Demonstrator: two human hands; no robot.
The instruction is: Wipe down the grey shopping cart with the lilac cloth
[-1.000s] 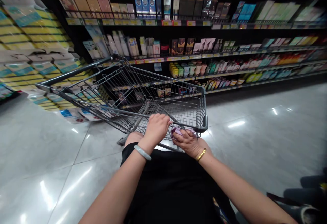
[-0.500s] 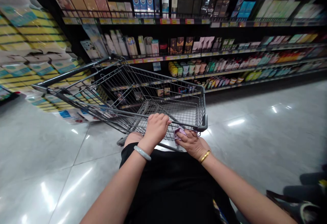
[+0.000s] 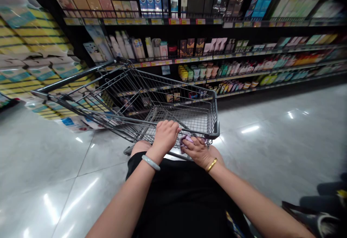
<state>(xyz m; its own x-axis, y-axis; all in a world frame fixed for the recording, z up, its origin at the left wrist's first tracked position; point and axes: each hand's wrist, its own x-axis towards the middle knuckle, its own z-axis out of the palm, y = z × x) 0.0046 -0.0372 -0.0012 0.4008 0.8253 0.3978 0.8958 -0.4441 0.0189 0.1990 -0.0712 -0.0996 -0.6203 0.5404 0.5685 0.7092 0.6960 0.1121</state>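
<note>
A grey wire shopping cart (image 3: pixel 162 82) stands sideways in front of me, its push handle (image 3: pixel 73 77) off to the left. My left hand (image 3: pixel 166 135), with a pale bangle at the wrist, is closed over the cart's near top rail. To its right, my right hand (image 3: pixel 197 151) presses a crumpled light purple cloth (image 3: pixel 185 142) against the near side of the basket, just below that rail. The fingers are bent around the cloth, and part of it is hidden under them. A gold bracelet sits on the right wrist.
Shelves (image 3: pixel 189 21) of boxes, bottles and tubes run along behind the cart. Yellow packs (image 3: pixel 35 39) are stacked at the left. Glossy grey floor (image 3: pixel 271 147) extends on both sides. Dark items, hard to make out, lie at the lower right.
My right hand has slid a little to the left with the cloth, closer to my left hand. The left hand keeps its hold on the rail.
</note>
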